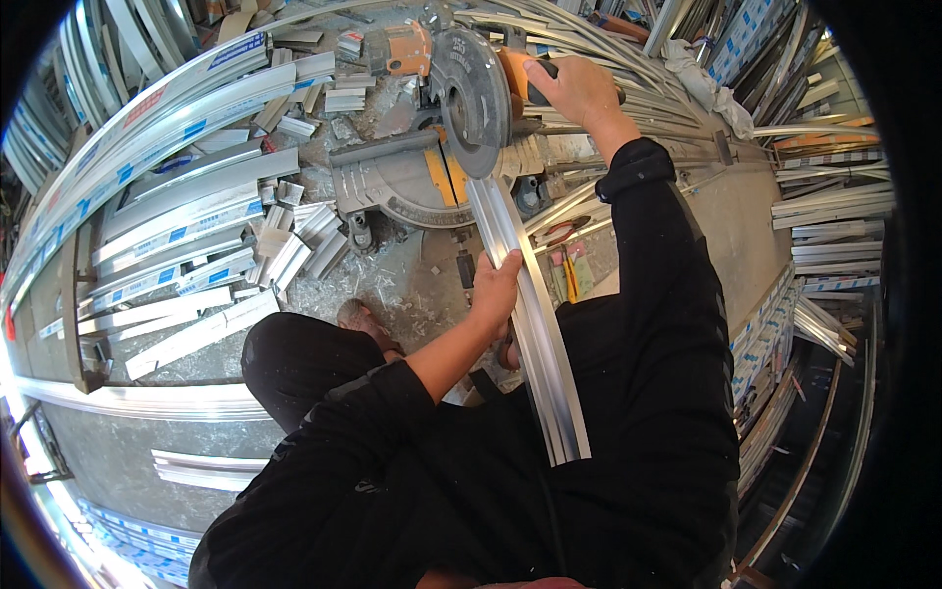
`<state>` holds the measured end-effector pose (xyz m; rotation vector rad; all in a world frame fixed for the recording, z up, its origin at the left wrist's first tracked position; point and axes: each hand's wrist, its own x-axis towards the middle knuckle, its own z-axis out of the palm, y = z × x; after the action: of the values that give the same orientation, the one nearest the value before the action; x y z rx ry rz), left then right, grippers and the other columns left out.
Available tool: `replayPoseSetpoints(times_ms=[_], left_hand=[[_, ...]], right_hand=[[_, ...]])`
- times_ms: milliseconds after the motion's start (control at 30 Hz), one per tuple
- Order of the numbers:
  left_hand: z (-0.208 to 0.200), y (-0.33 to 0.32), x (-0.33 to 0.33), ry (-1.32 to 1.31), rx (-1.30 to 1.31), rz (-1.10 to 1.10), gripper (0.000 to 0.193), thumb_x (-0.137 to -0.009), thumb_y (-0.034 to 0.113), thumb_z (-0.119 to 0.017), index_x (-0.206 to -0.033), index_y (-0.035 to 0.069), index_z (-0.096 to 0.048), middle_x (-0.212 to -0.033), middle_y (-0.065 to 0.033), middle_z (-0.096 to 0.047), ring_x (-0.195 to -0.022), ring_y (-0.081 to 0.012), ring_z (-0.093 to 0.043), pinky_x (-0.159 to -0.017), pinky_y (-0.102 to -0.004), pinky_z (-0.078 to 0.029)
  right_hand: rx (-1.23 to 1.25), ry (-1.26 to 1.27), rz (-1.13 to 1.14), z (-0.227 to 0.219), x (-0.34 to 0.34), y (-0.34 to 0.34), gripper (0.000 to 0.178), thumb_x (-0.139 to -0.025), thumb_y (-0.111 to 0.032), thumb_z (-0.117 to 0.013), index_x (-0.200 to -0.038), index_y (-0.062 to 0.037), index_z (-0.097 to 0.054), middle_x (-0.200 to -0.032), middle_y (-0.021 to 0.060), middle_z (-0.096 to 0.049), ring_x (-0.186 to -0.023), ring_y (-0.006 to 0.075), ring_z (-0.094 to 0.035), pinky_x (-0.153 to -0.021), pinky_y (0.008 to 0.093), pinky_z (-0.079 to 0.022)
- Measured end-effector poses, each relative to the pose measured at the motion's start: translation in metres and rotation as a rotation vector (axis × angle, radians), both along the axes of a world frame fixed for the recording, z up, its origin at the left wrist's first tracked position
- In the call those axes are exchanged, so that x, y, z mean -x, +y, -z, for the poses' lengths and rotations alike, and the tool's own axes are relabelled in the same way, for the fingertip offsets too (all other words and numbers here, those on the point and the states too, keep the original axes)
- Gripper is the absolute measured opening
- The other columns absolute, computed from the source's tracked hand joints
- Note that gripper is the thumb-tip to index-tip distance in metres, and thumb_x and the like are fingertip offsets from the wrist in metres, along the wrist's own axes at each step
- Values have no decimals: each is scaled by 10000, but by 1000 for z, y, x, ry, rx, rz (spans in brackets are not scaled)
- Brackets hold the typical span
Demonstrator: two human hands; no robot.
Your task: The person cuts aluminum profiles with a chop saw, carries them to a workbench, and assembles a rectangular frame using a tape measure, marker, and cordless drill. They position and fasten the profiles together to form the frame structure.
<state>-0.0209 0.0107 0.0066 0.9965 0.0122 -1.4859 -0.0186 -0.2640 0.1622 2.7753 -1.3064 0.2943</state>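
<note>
My left hand [497, 288] is closed around a long silver aluminium profile [549, 378], which slants from the saw's base down across my lap. The profile's far end lies beneath the blade guard, so that end is partly hidden. My right hand [579, 93] grips the black and orange handle [525, 77] of a miter saw. Its round grey guard and blade [476, 103] stand over the profile's far end; whether the blade touches it I cannot tell. The saw's turntable [402, 187] carries a yellow insert with a dark slot.
Short aluminium offcuts [294, 245] lie heaped left of the saw. Long profiles [186, 231] stretch along the left side, and more are stacked [834, 240] on the right. Pliers with orange handles [569, 275] lie right of the held profile. My foot [365, 319] is near the saw.
</note>
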Motion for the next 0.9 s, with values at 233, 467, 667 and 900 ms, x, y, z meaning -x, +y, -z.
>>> replayPoseSetpoints(times_ms=[233,467,667,900], left_hand=[[0,-2,-1,-33,-22,18,298,-1005,241,-593,-1209,43,-503,-1049,-106,-642,-898,-183,-628,-756,-351,-538],[1,-2,-1,-64,-24,23,316,-1003,247,-599,-1210,32,-497,-1054,-113,-641,-904,-184,-628,-759,-350,-537],[-3,-4,-1,-40,7,-13,323,-1003,238,-599,-1228,35,-488,-1073,-114,-642,-920,-184,-629,-769,-351,-539],[1,-5,0,-34,-9,-5,294,-1007,235,-593,-1207,44,-491,-1058,-106,-638,-909,-179,-624,-763,-351,-539]], right_hand=[[24,8,-7,4,2,-2,708,-929,-653,-431,-824,-27,-743,-730,191,-681,-716,383,-672,-676,473,-515],[3,0,-9,5,3,-2,717,-930,-662,-423,-846,-32,-756,-720,174,-683,-708,368,-674,-680,463,-521],[-7,4,-10,4,3,-1,717,-927,-664,-424,-843,-32,-752,-724,181,-682,-712,376,-672,-681,466,-519],[6,17,-8,-1,-1,-4,721,-924,-661,-424,-819,-21,-736,-738,197,-684,-721,389,-669,-685,481,-515]])
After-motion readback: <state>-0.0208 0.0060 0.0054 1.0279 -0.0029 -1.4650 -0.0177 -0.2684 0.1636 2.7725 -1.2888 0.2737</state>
